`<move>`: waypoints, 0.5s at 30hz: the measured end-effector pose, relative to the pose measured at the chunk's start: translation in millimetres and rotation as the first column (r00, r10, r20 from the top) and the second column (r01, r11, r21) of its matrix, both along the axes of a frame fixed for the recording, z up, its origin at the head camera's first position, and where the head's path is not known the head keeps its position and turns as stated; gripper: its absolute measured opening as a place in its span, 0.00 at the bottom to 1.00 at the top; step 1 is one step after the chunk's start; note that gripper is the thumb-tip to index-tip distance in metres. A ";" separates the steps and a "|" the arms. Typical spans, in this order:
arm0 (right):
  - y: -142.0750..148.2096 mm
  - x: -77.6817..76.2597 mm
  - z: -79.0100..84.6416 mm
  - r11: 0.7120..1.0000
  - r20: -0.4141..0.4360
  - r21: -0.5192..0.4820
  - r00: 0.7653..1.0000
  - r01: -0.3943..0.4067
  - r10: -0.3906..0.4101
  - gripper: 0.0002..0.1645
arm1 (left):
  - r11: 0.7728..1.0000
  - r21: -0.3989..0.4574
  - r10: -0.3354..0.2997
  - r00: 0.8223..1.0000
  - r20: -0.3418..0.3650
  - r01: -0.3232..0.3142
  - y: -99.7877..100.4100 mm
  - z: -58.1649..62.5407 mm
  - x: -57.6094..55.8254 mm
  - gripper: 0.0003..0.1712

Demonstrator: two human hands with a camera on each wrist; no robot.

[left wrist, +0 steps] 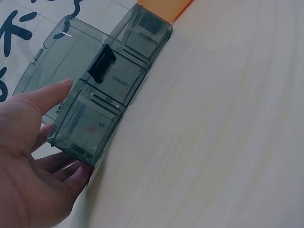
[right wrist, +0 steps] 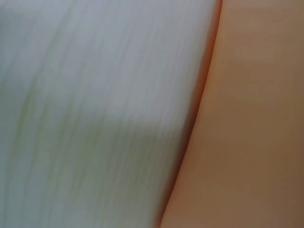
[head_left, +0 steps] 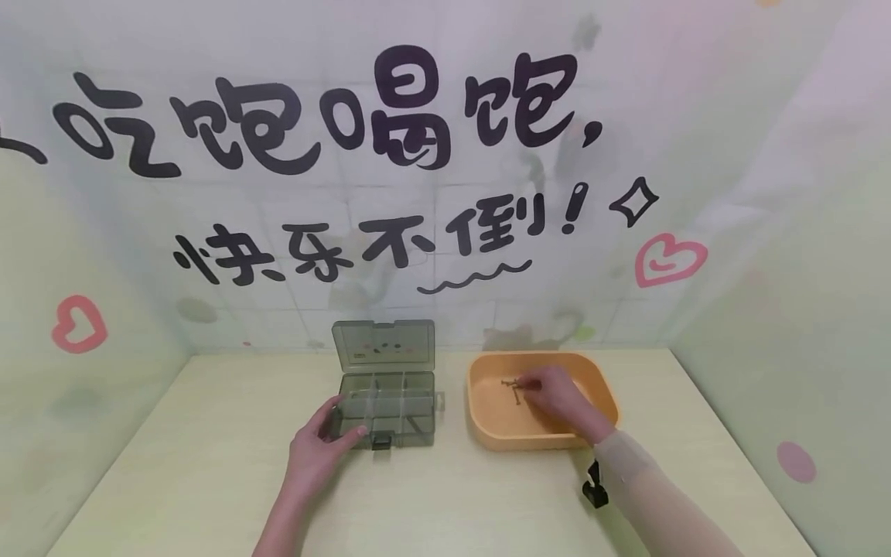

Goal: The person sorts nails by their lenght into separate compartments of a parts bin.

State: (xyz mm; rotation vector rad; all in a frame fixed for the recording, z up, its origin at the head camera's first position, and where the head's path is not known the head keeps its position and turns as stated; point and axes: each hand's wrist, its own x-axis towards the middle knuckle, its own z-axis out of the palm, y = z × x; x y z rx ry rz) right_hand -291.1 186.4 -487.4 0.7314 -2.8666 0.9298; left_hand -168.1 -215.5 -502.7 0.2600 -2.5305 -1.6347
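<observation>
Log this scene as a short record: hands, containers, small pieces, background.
Left hand: grips the left end of the box
Right hand: in the tray, at the screw-like pieces; grip unclear
Box: see-through grey, divided, lid raised
Tray: orange, right of the box
Screw-like pieces: brass-coloured
Background: wall with black characters, pink hearts

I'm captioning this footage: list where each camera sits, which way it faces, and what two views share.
Head: on the head, facing forward and down at open compartment box, orange tray; left grip, right grip, forearms visible.
Left wrist: on that wrist, facing compartment box; left grip visible.
Right wrist: on that wrist, facing tabletop and orange tray; no body visible.
Shared: head and left wrist show left grip holding compartment box.
</observation>
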 end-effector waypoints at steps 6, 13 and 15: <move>-1.2 0.5 1.4 1.000 -0.022 0.020 1.000 -0.003 0.004 0.10 | 1.000 0.001 -0.004 1.000 0.002 0.004 -0.8 0.0 0.1 0.44; -1.9 -0.2 1.9 0.999 -0.052 0.034 0.998 -0.021 0.023 0.10 | 1.000 -0.001 -0.007 1.000 0.008 0.007 -1.9 0.0 0.4 0.45; -1.8 -0.8 1.6 0.999 -0.064 0.038 0.997 -0.027 0.030 0.10 | 1.000 -0.002 -0.007 1.000 0.010 0.007 -1.8 0.1 0.2 0.45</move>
